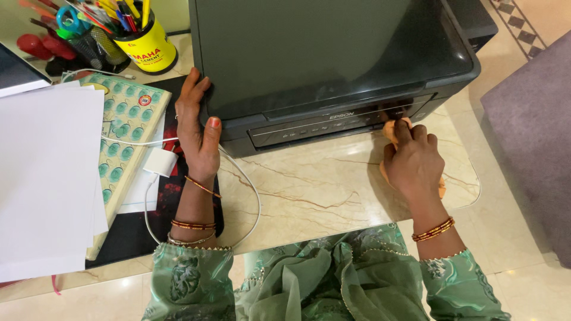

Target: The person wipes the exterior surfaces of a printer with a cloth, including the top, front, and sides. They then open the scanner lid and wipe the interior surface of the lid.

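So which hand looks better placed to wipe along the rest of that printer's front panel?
The right hand, probably. It holds the orange cloth against the front panel of the dark printer. The left hand holds no cloth; it lies flat against the printer's left side, seemingly steadying it.

A home desk corner used as a small office: a dark printer point(333, 59) on a marble-topped table point(309, 184), a yellow pen holder point(143, 38) (crammed with pens and scissors), loose white papers point(44, 178), a tiled floor point(523, 238) beside it.
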